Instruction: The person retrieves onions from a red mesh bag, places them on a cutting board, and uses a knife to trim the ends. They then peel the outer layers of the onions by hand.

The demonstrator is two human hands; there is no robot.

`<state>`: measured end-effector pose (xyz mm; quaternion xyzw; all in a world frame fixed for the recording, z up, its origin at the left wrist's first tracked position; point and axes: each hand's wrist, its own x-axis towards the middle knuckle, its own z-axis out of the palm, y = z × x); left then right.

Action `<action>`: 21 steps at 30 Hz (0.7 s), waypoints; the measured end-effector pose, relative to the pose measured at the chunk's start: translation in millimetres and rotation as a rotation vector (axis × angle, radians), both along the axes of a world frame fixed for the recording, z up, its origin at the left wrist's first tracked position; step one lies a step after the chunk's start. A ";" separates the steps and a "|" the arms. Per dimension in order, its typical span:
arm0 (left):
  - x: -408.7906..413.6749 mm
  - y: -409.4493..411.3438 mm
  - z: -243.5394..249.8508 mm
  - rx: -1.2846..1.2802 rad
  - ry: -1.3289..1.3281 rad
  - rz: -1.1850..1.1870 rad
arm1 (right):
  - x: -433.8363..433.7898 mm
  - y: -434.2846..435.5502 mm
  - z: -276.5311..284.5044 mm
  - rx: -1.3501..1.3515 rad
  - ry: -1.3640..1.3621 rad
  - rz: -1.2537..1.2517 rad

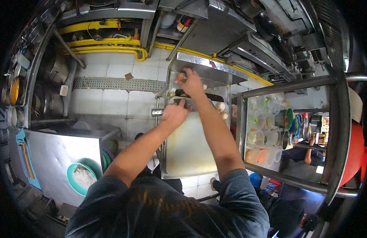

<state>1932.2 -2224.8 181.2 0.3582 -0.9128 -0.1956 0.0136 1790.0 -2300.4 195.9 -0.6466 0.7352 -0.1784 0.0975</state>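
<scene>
My left hand [175, 114] is closed around what looks like a steel-handled knife [156, 112]; the round handle end sticks out to the left and the blade side is blurred. Farther forward, my right hand [193, 82] holds a small reddish-brown piece of food [181, 77], partly hidden by the fingers. Both hands are over a steel worktable with a raised back [201, 62]. A pale cutting board [189, 145] lies nearest my body. Between the hands runs a long dark object [214, 97] that I cannot identify. Pale round vegetables, perhaps onions [221, 106], sit right of the knife.
On the right, a steel-framed rack [290, 86] stands beside clear tubs of cut vegetables [256, 138]. A turquoise bowl [71, 175] with pale food rests on a steel counter [58, 148] at left. Yellow pipes [106, 49] and a stove line [255, 56] are ahead. Other people are at right.
</scene>
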 end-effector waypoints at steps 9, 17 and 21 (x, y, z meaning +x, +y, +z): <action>17.6 -17.7 7.8 0.054 -0.064 0.012 | -31.2 21.3 0.8 -0.249 -0.257 -0.139; 5.6 -29.4 32.0 0.220 0.195 0.148 | -56.0 149.4 -10.9 -0.229 -0.579 -0.408; -9.1 -10.4 48.2 0.230 0.227 0.114 | -65.6 158.9 -57.0 -0.257 -0.555 -0.406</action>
